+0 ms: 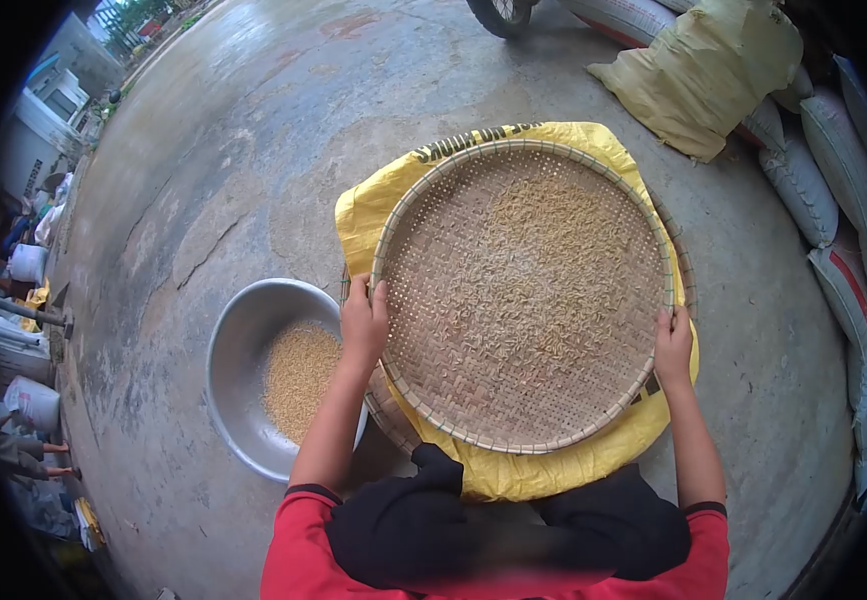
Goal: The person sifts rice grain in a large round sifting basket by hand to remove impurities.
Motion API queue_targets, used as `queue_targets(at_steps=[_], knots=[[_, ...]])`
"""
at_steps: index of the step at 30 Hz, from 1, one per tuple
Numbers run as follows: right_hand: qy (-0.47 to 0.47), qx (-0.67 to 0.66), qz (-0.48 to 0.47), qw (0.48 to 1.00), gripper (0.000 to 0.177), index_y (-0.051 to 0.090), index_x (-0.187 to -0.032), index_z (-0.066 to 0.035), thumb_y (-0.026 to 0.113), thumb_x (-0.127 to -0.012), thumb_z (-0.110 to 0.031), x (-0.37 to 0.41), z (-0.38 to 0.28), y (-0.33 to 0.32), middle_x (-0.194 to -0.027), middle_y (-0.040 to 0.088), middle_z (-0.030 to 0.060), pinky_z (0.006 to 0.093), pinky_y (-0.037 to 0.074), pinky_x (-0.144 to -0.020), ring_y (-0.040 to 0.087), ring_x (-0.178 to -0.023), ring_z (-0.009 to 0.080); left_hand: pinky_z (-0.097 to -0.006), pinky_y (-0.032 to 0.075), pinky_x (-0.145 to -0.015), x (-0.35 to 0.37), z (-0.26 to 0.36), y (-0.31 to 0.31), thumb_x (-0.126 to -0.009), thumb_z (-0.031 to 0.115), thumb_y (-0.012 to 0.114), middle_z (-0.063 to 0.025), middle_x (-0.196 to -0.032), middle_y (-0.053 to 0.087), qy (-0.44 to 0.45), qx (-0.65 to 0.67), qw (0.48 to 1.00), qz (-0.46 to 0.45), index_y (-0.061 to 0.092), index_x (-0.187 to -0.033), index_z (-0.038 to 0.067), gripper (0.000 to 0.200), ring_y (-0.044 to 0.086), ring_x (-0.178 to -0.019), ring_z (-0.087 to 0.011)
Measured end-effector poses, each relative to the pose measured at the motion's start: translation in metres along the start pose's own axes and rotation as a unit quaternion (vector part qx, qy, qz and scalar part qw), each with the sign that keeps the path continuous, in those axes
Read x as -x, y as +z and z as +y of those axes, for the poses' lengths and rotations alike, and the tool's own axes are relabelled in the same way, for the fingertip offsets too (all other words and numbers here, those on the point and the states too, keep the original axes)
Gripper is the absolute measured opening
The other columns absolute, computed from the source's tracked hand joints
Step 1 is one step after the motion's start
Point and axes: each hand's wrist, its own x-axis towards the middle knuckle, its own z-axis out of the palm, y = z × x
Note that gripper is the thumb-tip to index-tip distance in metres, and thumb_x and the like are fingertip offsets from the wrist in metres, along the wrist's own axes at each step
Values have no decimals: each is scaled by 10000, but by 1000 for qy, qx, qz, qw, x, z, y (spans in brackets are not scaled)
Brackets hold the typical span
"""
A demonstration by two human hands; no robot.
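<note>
The round woven sieve (433,370), pale-rimmed and perforated, strewn with grain (553,270), is gripped at its left rim by the left hand (364,322) and at its right by the right hand (672,347), above a yellow sack (543,470) on cracked concrete (203,180).

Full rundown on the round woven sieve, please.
The sieve is round, shallow and tan-brown, apparently bamboo: a flat woven bed with small holes visible toward its edge, and a paler rim bound at intervals. Husk-like grain lies loose on it, densest at the far right. Left hand and right hand grip opposite sides of the rim. It sits over a yellow sack and another woven tray; whether it touches them can't be told.
</note>
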Motion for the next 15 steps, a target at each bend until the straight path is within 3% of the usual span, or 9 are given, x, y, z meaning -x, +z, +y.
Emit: queue_targets(at_steps=[1,4,6,8,10,14,15], knots=[[0,-89,27,996,257,489,-965,7,432,-932,-241,2,6,3,-779,580,168,381,411,-636,571,-710,279,-393,451,-654,8,10,1,-913,225,478,-173,-775,615,28,26,999,37,484,-1070,-13,285,607,-726,-317],[-1,-110,68,992,286,475,-1027,12,407,-948,-255,3,6,3,-825,568,160,379,415,-654,556,-744,263,-365,451,-641,17,21,2,-924,219,468,-154,-748,601,94,49,990,97,476,-1103,-1,284,599,-698,-273],[11,-78,46,996,295,472,-1044,14,404,-949,-256,-4,-2,6,-826,568,165,380,419,-670,556,-747,279,-353,453,-637,14,21,3,-927,226,462,-151,-750,604,-44,68,997,-10,464,-1137,4,306,595,-685,-261],[27,-50,28,998,304,468,-1061,17,400,-950,-258,-6,3,10,-826,568,169,381,422,-686,555,-750,295,-333,449,-623,7,-1,13,-930,234,453,-136,-746,605,-7,38,999,-2,476,-1126,7,301,584,-664,-227],[13,-32,30,999,314,461,-1075,20,393,-952,-260,-6,9,15,-836,567,186,373,426,-710,556,-774,308,-323,443,-618,6,-3,10,-927,242,456,-125,-746,605,-72,92,993,-32,494,-1099,6,294,579,-666,-195],[13,-55,21,998,316,472,-1062,29,399,-949,-257,-1,3,13,-860,572,202,377,428,-732,560,-797,311,-314,423,-581,9,-13,16,-927,257,463,-82,-711,570,-33,90,995,-21,500,-1099,0,311,534,-618,-169],[22,-45,12,999,314,473,-1063,29,402,-948,-255,-3,8,15,-867,572,206,378,429,-733,561,-801,314,-284,404,-560,3,-18,23,-931,250,460,-51,-693,548,7,139,990,2,503,-1088,2,296,499,-604,-131]])
